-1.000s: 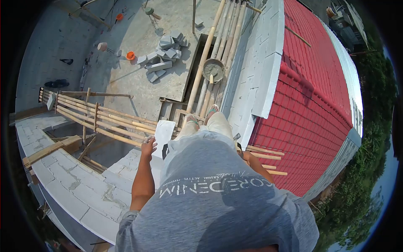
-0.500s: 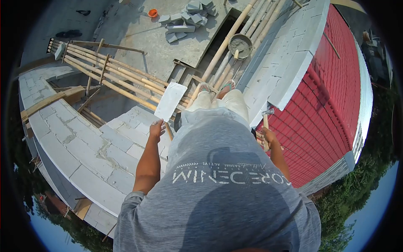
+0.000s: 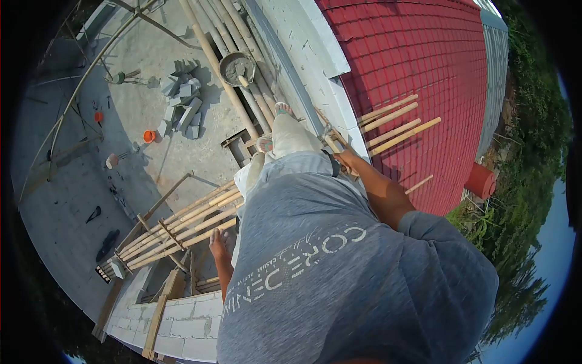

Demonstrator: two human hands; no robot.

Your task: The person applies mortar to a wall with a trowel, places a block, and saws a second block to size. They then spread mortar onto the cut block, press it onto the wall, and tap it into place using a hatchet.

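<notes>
My left hand (image 3: pixel 219 244) hangs beside my left leg, fingers apart, holding nothing. It is near the bamboo poles (image 3: pixel 182 239) of the scaffold. My right hand (image 3: pixel 348 160) is wrapped round the wooden handle of a hammer (image 3: pixel 331 143) at my right hip, close to the block wall (image 3: pixel 342 112). The hammer's head is small and hard to make out against the wall. Ahead of my feet, a round pan of wet mortar (image 3: pixel 237 68) rests on bamboo poles, a trowel handle (image 3: pixel 243 81) sticking out of it.
I stand on bamboo poles (image 3: pixel 221 76) beside a floor opening (image 3: pixel 242 145). Grey blocks (image 3: pixel 183 100) lie piled on the concrete floor (image 3: pixel 136 60) near an orange bucket (image 3: pixel 149 136). A red tiled roof (image 3: pixel 418 57) lies beyond the wall, with bamboo ends (image 3: pixel 403 130) jutting over it.
My body and view have turned toward the right. The white block by my left hand is now mostly hidden by my body. The hammer stays in my right hand.
</notes>
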